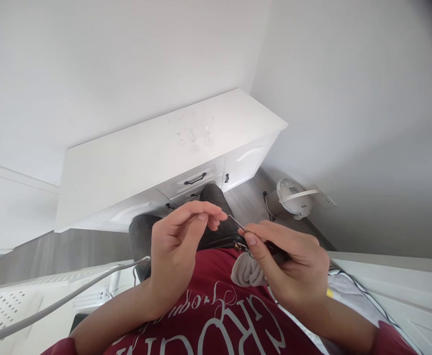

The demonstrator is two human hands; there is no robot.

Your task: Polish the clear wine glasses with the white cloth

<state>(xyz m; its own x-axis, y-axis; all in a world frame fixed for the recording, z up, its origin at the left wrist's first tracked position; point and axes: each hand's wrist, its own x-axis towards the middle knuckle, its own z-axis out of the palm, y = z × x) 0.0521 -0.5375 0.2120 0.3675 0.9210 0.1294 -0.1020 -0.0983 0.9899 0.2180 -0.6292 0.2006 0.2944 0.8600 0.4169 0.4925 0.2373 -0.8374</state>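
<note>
My right hand pinches a thin metal rod between thumb and fingers; its fine bent tip points up and left. Below those fingers are a folded grey cloth and a small dark and gold-coloured piece, partly hidden by the hand, so I cannot tell what that piece is. My left hand is raised opposite, with its fingers bent and the thumb apart from the index finger. Its index fingertip is at the rod's tip; whether they touch I cannot tell. Nothing shows in the left hand.
A long white cabinet with black handles stands ahead, bearing several clear glasses. A white round-topped appliance stands on the floor at right, near a wall socket. A grey cable runs past my left arm.
</note>
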